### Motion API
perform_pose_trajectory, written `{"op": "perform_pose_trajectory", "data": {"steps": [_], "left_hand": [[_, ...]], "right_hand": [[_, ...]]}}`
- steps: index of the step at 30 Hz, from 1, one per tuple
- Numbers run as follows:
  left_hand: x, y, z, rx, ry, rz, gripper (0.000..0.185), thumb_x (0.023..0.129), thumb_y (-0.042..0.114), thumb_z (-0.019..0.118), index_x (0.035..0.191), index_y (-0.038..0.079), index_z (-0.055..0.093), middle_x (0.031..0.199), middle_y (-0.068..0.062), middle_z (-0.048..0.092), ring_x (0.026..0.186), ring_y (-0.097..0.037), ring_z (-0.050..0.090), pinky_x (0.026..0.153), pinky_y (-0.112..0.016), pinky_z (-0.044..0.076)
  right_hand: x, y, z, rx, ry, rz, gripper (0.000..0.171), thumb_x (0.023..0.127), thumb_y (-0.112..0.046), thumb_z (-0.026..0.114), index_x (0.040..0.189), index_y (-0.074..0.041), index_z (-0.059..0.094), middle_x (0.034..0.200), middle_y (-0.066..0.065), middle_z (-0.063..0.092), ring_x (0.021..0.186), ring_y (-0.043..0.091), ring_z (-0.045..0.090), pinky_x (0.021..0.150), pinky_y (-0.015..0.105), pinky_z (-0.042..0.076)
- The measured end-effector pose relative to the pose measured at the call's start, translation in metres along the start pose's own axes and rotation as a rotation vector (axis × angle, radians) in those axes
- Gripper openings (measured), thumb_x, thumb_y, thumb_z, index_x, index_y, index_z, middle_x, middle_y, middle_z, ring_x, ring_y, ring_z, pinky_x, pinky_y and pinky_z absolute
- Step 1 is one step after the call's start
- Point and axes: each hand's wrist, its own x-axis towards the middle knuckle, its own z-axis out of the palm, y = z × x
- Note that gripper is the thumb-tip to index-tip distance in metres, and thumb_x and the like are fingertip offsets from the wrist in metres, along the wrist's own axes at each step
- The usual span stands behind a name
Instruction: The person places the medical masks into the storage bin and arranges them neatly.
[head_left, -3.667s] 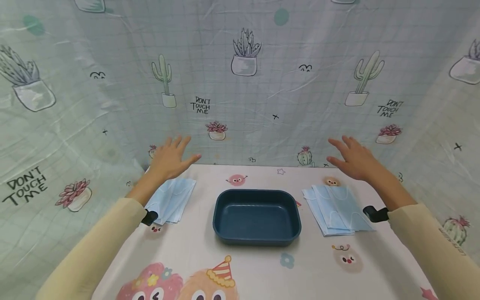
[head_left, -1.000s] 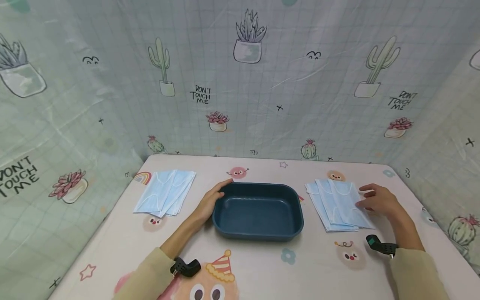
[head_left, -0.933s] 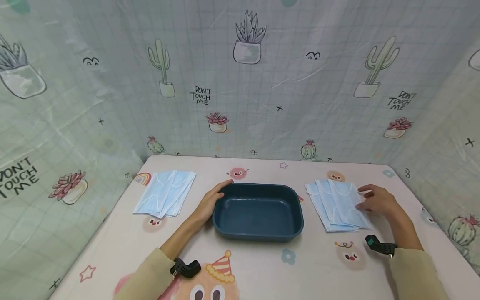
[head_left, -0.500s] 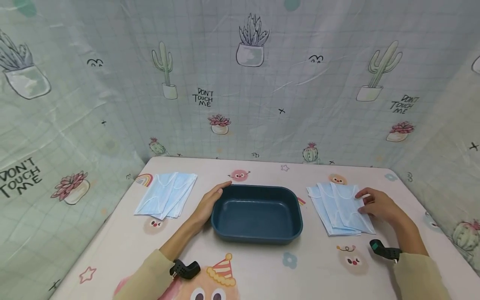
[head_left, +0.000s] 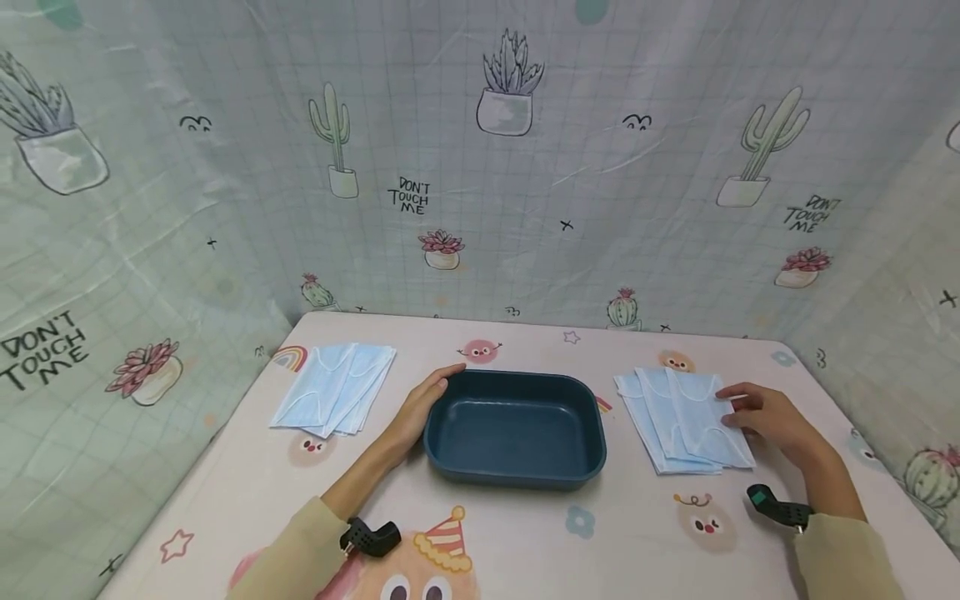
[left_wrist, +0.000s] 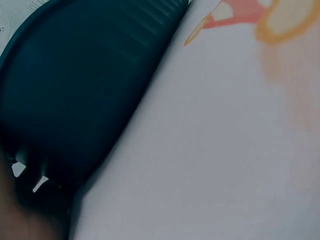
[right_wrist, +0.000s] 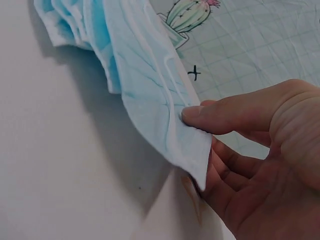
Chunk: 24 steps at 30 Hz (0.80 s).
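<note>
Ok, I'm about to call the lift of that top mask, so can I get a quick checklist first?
1. Right hand pinches the top mask edge: ok.
2. Only one mask in the pinch: cannot tell.
3. Left hand rests against the blue tray: ok.
4. Tray holds nothing: ok.
5. Right stack lies beside the tray, apart from it: ok.
6. Left stack untouched: ok.

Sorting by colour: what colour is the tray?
Dark blue tray, clearest in the head view.
</note>
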Motion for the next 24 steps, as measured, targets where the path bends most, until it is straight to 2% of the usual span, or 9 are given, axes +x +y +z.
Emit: {"op": "perform_pose_trajectory", "data": {"steps": [6,10,13,20,24], "left_hand": [[-0.0002,-0.0007,0.0008,0.019,-0.013,-0.006,0.047,0.113,0.037,0.032,0.156,0.025,0.044,0.166,0.000,0.038,0.159,-0.025,0.024,0.130,-0.055,0.012],[0.0017,-0.0013,0.0007,0.027,0.002,0.021,0.046,0.113,0.034,0.032,0.155,0.023,0.046,0.165,-0.001,0.040,0.159,-0.025,0.026,0.130,-0.054,0.013],[0.0021,-0.0018,0.0004,0.028,0.008,0.031,0.046,0.113,0.033,0.032,0.155,0.022,0.047,0.165,-0.002,0.042,0.158,-0.025,0.028,0.130,-0.054,0.014],[-0.0015,-0.0006,0.0004,0.015,0.030,0.002,0.045,0.113,0.033,0.034,0.154,0.022,0.048,0.163,-0.001,0.043,0.158,-0.024,0.029,0.131,-0.053,0.015],[-0.0002,0.0009,0.0012,0.019,0.024,0.000,0.044,0.113,0.035,0.034,0.153,0.025,0.049,0.163,0.001,0.044,0.157,-0.022,0.030,0.131,-0.052,0.015]], "right_hand": [[-0.0012,0.0059,-0.0011,0.032,-0.017,-0.008,0.051,0.098,-0.016,0.065,0.142,0.006,0.051,0.134,0.036,0.049,0.110,0.037,0.051,0.073,0.019,0.049],[-0.0007,0.0068,-0.0014,0.036,-0.026,-0.017,0.049,0.099,-0.015,0.063,0.142,0.007,0.052,0.146,0.038,0.045,0.114,0.039,0.051,0.077,0.020,0.050],[-0.0013,0.0058,-0.0013,0.039,-0.020,-0.022,0.049,0.099,-0.016,0.064,0.142,0.007,0.052,0.145,0.037,0.045,0.114,0.037,0.051,0.077,0.019,0.050],[-0.0023,0.0013,-0.0014,0.056,-0.035,-0.038,0.049,0.100,-0.015,0.064,0.142,0.008,0.052,0.130,0.031,0.051,0.109,0.034,0.048,0.074,0.024,0.049],[-0.0025,0.0030,-0.0026,0.058,-0.034,-0.031,0.049,0.101,-0.014,0.062,0.144,0.007,0.051,0.139,0.034,0.048,0.110,0.034,0.048,0.073,0.024,0.048]]}}
